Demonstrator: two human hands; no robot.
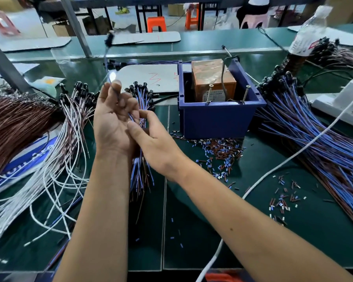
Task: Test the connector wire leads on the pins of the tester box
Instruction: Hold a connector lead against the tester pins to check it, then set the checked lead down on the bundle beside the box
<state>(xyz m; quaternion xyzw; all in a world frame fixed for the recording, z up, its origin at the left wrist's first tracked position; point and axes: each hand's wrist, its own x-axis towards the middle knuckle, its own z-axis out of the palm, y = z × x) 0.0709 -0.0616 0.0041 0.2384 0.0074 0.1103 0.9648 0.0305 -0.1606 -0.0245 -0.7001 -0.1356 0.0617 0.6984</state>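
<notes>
Selecting a lead for test. The left hand [112, 123] is raised palm-up over the middle of the green surface [212, 231], its fingers curled round one blue connector wire [130, 117] whose far end rises past the fingertips; that end is blurred, so its connector cannot be made out. The right hand [151, 143] reaches in from the right and pinches the same wire between thumb and forefinger at the left palm. Beneath both hands lies a loose bundle of blue and brown leads [140, 176] with black connectors fanned at its far end. The tester box [213, 80], an orange-brown block wrapped in clear film, sits inside a blue plastic bin [218, 119] to the right of the hands and well apart from them; two upright screw pins [209, 93] stand at its near edge. Judged from this position, the wire has not yet reached the pins. To do the step well, the right hand should likely slide toward the bare lead ends and separate them, so that each touches one pin only, while the left hand keeps the wire clear of the bundle. Cut insulation scraps [222, 151] litter the surface near the bin, and a larger heap of blue wires [314, 139] lies to the right.
</notes>
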